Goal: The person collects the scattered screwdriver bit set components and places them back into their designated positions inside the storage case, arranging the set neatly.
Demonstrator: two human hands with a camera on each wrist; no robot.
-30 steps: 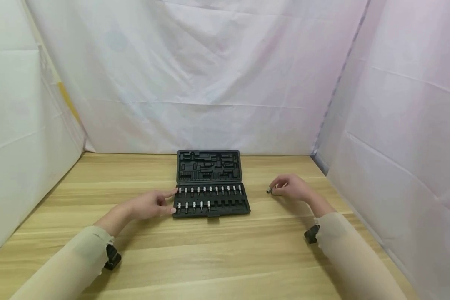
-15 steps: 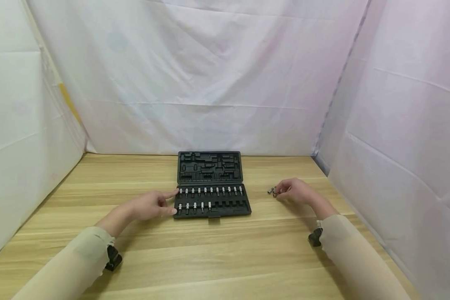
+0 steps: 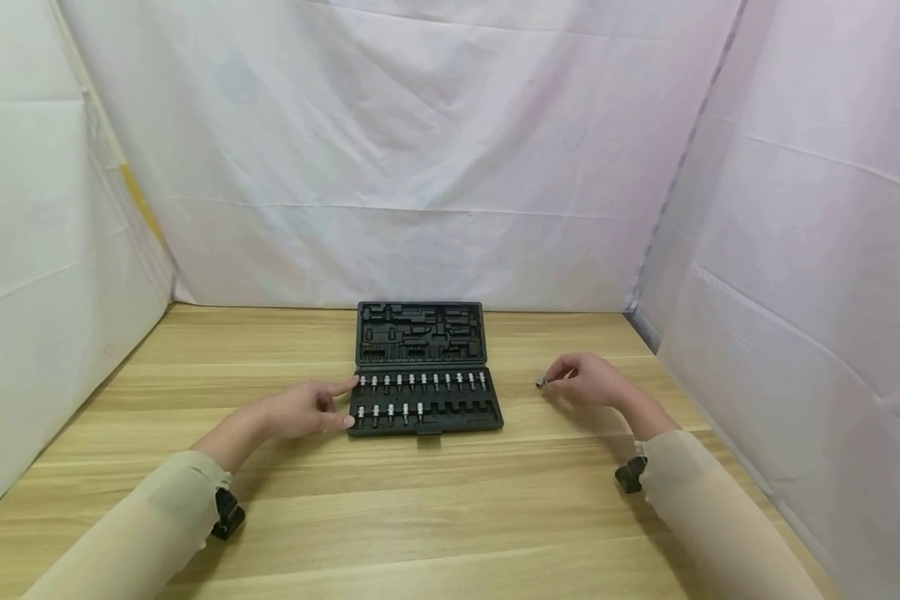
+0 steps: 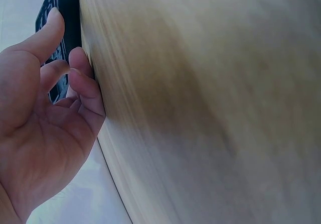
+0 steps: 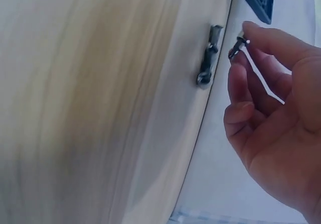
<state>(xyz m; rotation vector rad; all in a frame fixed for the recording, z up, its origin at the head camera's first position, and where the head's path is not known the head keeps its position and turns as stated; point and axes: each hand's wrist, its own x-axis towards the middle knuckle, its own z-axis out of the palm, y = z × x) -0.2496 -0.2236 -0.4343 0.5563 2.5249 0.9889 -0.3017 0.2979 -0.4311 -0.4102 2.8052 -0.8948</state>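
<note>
In the head view a black socket case lies opened on the table, its lower half holding two rows of silver bit sockets. My left hand touches the case's left edge with spread thumb and index finger; the other fingers are bent in. To the right of the case, just above the table, my right hand pinches a small bit socket between thumb and fingertips. More bit sockets lie on the table beside it in the right wrist view; how many is unclear.
The case's lid stands tilted back, with moulded slots in it. Slots at the right of the front row hold nothing. White sheeting hangs behind and on both sides of the wooden table.
My right hand first draws back to the right from the loose bit sockets, then lifts slightly with one pinched. My left hand stays at the case's edge.
</note>
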